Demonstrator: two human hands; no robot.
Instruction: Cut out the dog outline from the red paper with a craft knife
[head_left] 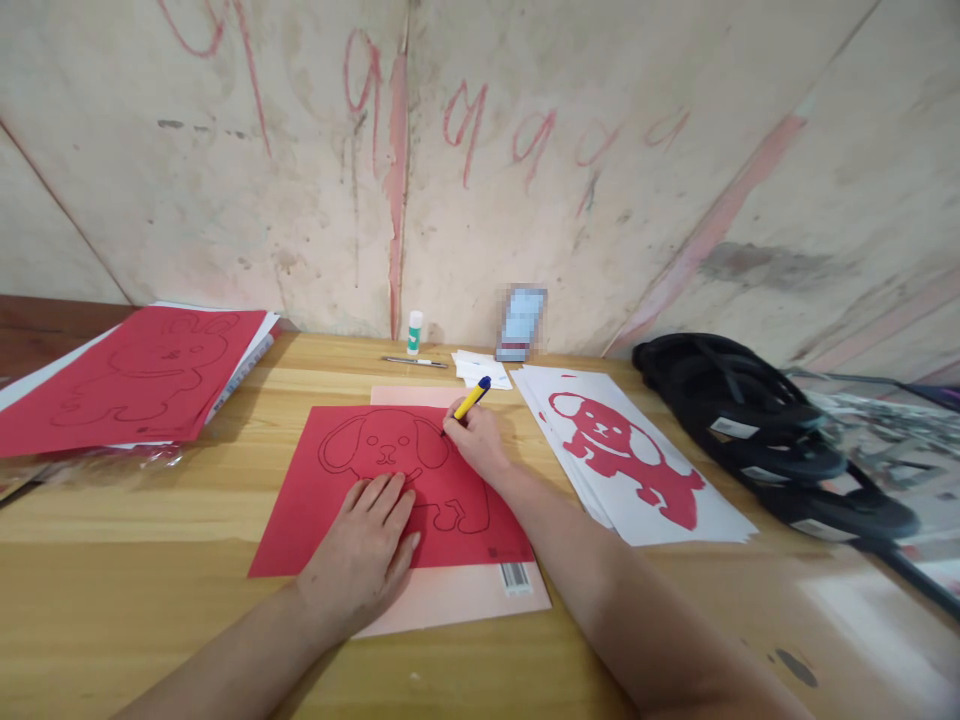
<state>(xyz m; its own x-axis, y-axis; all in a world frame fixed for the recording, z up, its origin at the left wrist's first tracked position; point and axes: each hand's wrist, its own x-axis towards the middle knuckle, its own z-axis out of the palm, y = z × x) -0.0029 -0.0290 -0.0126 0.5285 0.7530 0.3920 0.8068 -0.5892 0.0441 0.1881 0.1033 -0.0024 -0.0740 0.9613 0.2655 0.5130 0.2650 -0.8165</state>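
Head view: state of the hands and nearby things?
Left hand: open, on middle red sheet.
Right hand: closed on yellow pen.
Yellow pen: slanted, held.
Middle red sheet: flat, drawn on.
Glue stick: upright.
Phone: propped up, screen lit.
Silver pen: lying.
White sheet at right: flat, marked red.

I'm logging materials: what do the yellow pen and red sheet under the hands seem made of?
Yellow pen: smooth, probably plastic, given its bright, even colour. Red sheet: matte paper or thin card, flat with straight edges and little shine.
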